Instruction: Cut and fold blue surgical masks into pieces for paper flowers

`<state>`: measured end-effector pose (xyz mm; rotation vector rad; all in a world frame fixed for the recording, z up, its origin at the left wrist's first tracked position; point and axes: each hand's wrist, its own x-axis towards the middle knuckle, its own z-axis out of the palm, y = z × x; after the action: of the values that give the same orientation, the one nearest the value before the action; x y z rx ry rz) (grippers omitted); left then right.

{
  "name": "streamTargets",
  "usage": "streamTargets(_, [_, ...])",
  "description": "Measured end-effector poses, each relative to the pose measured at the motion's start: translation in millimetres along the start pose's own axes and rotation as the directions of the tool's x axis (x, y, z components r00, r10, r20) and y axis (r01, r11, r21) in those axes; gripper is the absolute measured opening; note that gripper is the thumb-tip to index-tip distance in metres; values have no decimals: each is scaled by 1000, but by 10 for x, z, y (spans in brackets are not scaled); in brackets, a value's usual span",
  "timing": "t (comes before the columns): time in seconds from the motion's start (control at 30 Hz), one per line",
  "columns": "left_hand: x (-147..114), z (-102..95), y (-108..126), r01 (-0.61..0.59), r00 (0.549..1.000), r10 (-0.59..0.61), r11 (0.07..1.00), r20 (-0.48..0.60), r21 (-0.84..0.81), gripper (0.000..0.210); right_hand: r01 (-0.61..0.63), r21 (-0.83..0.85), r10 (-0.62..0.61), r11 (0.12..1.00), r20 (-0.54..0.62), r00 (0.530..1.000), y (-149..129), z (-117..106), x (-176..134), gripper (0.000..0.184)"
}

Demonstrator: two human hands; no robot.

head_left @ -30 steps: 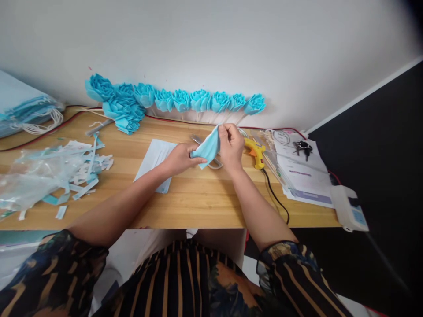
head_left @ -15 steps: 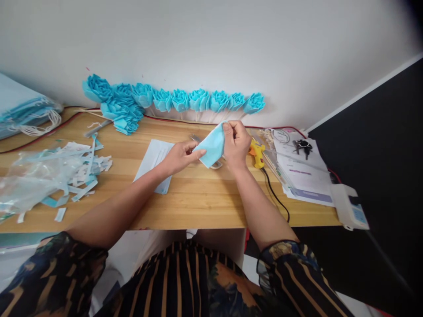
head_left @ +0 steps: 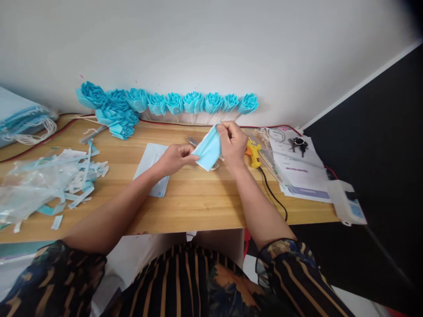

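Observation:
A light blue piece of mask fabric (head_left: 209, 152) is stretched between my hands above the table. My left hand (head_left: 175, 159) pinches its lower left corner between thumb and fingers. At the upper right, my right hand (head_left: 233, 143) grips the top edge, thumb in front. Partly hidden beneath the fabric are scissors (head_left: 191, 141), of which the blades and part of a handle show. A flat blue face mask (head_left: 150, 160) lies on the table, partly covered by my left hand and forearm.
Blue fabric flowers (head_left: 193, 102) line the wall. At left lie a clear plastic bag (head_left: 39, 185), fabric scraps (head_left: 81, 193) and a stack of masks (head_left: 23, 116). At right are a yellow glue gun (head_left: 254, 154) with a black cord, papers (head_left: 297, 167), keys (head_left: 299, 145) and a white box (head_left: 345, 202).
The view has shifted slightly. The fabric's upper edge now looks more folded over near my right hand; both hands keep their hold.

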<state>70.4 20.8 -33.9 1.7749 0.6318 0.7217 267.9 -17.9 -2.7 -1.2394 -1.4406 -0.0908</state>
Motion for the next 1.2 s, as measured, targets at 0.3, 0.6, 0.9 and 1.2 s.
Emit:
streamTargets(0.3, [-18, -154, 240, -191, 979, 179, 973, -103, -131, 52, 113, -39, -101, 993, 234, 967, -145, 119, -127, 35])
streamTargets(0.6, [-33, -95, 261, -94, 993, 99, 992, -60, 80, 29, 142, 12, -135, 990, 392, 910, -226, 178, -224, 26])
streamTargets(0.9, [-33, -11, 207, -84, 991, 66, 983, -116, -160, 32, -25, 93, -11, 995, 373, 928, -248, 167, -212, 29])
streamTargets(1.2, [71, -96, 75, -225, 883, -7, 870, -469, -438, 42, -602, 362, 269, 712, 650, 710, -167, 364, -260, 54])
